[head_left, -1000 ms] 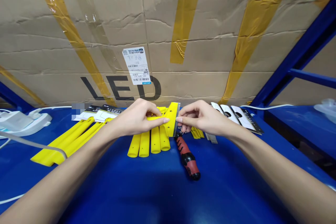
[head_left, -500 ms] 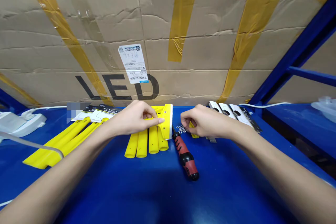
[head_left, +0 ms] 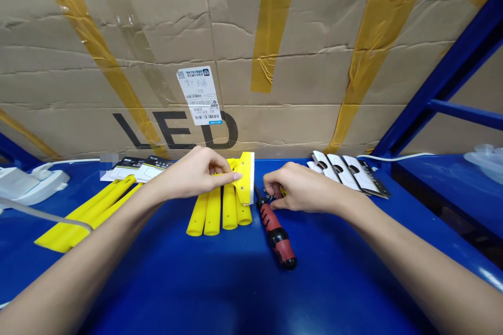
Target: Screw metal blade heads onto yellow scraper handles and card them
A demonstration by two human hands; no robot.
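Observation:
My left hand [head_left: 202, 171] pinches a yellow scraper head [head_left: 247, 175] between thumb and fingers, its pale blade edge facing right. Beneath it, several yellow tubular handles [head_left: 212, 214] lie side by side, their open ends toward me. My right hand [head_left: 301, 186] is curled over a small pile of screws [head_left: 270, 196], with the fingertips down among them. What those fingers grip, if anything, is too small to make out. A bit of yellow plastic shows behind the fingers. Between the hands lies a red and black screwdriver [head_left: 278, 233], its shaft pointing away from me.
Long yellow scrapers [head_left: 94, 207] with printed cards [head_left: 143, 170] lie at left, near a white power strip [head_left: 35, 186]. White and black card sleeves [head_left: 356, 172] sit at back right. A large cardboard box [head_left: 236, 36] stands behind the blue table [head_left: 188, 282].
My right hand has shifted slightly left and now covers more of the screws. My left hand has moved the scraper head slightly left and up.

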